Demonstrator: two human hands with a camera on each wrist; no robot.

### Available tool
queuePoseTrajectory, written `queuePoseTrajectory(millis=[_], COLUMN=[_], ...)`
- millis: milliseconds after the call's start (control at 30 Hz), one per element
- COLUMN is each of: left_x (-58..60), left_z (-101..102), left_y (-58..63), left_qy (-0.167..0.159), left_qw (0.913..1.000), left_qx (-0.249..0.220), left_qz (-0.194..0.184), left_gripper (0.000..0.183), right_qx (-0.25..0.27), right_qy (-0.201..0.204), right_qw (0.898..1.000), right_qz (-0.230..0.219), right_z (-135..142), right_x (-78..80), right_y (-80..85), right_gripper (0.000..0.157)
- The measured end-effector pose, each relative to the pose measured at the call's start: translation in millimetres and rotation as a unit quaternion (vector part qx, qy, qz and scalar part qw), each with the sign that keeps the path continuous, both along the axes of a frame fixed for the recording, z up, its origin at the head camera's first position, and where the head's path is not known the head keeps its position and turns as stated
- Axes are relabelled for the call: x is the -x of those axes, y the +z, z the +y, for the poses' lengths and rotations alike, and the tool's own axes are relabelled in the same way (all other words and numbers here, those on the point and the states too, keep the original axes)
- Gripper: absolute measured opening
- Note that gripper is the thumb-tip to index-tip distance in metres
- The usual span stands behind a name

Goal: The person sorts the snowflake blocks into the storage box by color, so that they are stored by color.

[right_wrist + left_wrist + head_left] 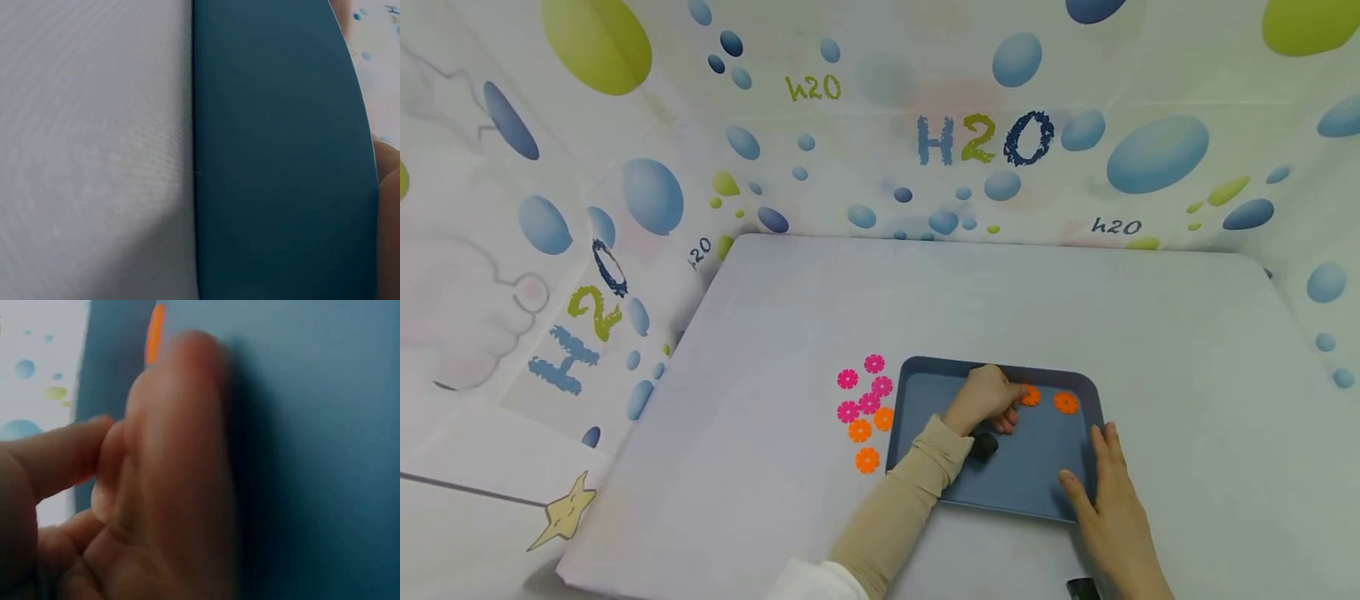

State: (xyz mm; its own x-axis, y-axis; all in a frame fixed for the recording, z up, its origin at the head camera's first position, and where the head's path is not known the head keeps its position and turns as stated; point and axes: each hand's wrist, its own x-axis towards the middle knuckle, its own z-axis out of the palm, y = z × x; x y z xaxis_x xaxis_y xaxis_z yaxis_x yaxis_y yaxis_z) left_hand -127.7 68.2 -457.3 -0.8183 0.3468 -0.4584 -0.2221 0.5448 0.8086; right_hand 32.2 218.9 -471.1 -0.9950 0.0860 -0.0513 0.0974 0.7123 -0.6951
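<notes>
In the head view my left hand is inside the blue-grey tray, close to its far edge. One fingertip reaches the left edge of an orange flower-shaped disc, while the lower fingers curl under the palm. The left wrist view shows the orange disc edge-on beyond that fingertip; I cannot tell if it is pinched. Another orange disc lies to the right in the tray. My right hand rests at the tray's right side, fingers straight along the rim and thumb over the inside.
Left of the tray lie several pink flower-shaped discs and three orange ones, such as the nearest orange disc. A black wrist device sits at my left wrist. The white table meets a patterned cloth behind.
</notes>
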Motion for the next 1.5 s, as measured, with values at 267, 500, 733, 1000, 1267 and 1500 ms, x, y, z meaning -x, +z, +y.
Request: queuePoseTrajectory(millis=[267,500,733,1000,1267,1500], left_x=[-10.6,-31.0,-64.8,-73.2,-70.6,-61.6], left_z=[-63,-156,-199,-199,-200,-196], left_y=[41.3,32.9,-3.4,-8.7,-9.2,-5.1], left_qy=[-0.014,0.146,0.171,0.140,0.101,0.083], left_qw=[0.9835,0.9626,0.9665,0.9593,0.9604,0.9564], left_qx=[-0.012,-0.022,0.045,0.063,0.065,0.118], left_qz=[0.180,0.227,0.186,0.237,0.251,0.254], left_gripper=[0.028,0.015,0.029,0.040,0.040,0.038], right_qx=[-0.006,-0.008,-0.002,0.004,0.000,-0.007], right_qy=[-0.001,0.000,-0.002,-0.007,-0.002,-0.003], right_qw=[1.000,1.000,1.000,1.000,1.000,1.000], right_qz=[0.008,0.007,-0.001,-0.005,-0.003,-0.001], right_z=[-2,0,1,-2,-5,-4], right_x=[-1.2,-2.1,-3.4,-5.0,-4.2,-3.2], right_y=[-0.9,-0.6,-1.9,-1.7,-2.9,-4.6], right_gripper=[0.076,0.076,0.075,0.074,0.074,0.075])
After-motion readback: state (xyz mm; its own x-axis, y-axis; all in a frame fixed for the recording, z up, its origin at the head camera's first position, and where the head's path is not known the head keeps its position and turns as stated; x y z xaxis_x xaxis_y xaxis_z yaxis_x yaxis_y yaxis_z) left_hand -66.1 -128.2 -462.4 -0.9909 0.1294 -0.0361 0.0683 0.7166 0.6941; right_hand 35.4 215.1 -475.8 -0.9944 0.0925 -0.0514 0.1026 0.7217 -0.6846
